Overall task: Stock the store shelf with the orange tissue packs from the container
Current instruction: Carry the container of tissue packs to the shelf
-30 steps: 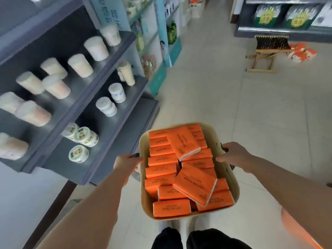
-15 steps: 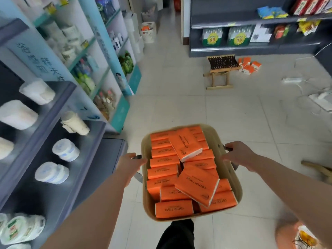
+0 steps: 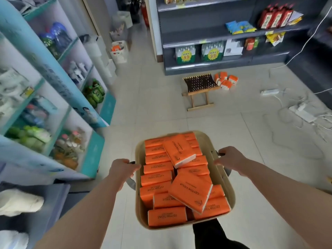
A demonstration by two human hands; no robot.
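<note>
I carry a beige container (image 3: 226,180) in front of me above the tiled floor. It is filled with several orange tissue packs (image 3: 190,190) marked COTTON TISSUE, two of them lying loose on top. My left hand (image 3: 121,169) grips the handle on its left side. On the right side, my right hand (image 3: 229,159) grips the other handle. A dark grey store shelf (image 3: 212,34) stands across the aisle, its lower boards partly bare.
A teal and white shelf (image 3: 53,90) of bottles runs along my left. A small wooden folding stool (image 3: 199,88) and a few orange packs (image 3: 226,80) lie on the floor ahead. Power strips and white cables (image 3: 303,112) sprawl at the right.
The view has swung right and forward, away from the grey shelf of white rolls, toward the aisle and far shelf. Both hands keep their grip on the container's handles.
</note>
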